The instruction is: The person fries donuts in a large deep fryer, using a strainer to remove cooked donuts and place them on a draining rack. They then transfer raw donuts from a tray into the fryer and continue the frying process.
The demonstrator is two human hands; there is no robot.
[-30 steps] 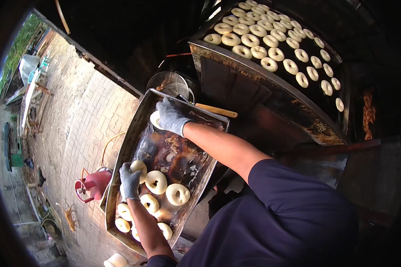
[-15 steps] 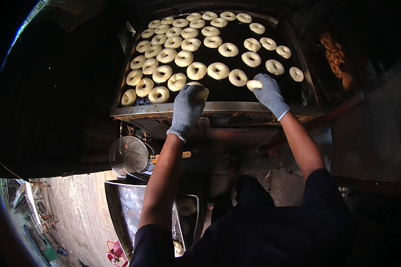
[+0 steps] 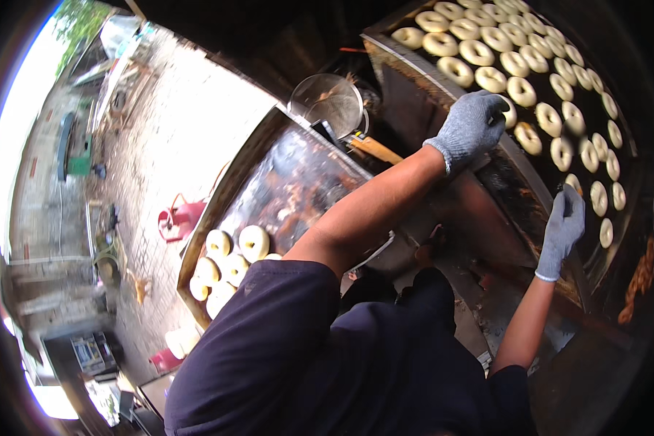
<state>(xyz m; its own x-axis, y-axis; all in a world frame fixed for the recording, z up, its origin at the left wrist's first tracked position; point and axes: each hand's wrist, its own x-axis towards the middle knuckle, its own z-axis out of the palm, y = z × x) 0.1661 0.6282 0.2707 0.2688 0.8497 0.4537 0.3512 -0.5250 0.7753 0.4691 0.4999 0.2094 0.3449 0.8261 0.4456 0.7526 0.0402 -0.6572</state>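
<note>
Pale dough rings (image 3: 439, 44) crowd the dark pan (image 3: 523, 163) at the upper right. The gloved left hand (image 3: 469, 131), fingers curled, is over the pan's near edge beside one ring; the gloved right hand (image 3: 563, 224), lower down, has its fingertips by another. I cannot tell whether either grips. More rings lie on the metal tray (image 3: 283, 189), left of centre.

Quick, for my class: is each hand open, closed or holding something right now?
Left hand: partly curled, nothing visibly held; open or closed cannot be told.
Right hand: near a dough ring; its grip cannot be told.
</note>
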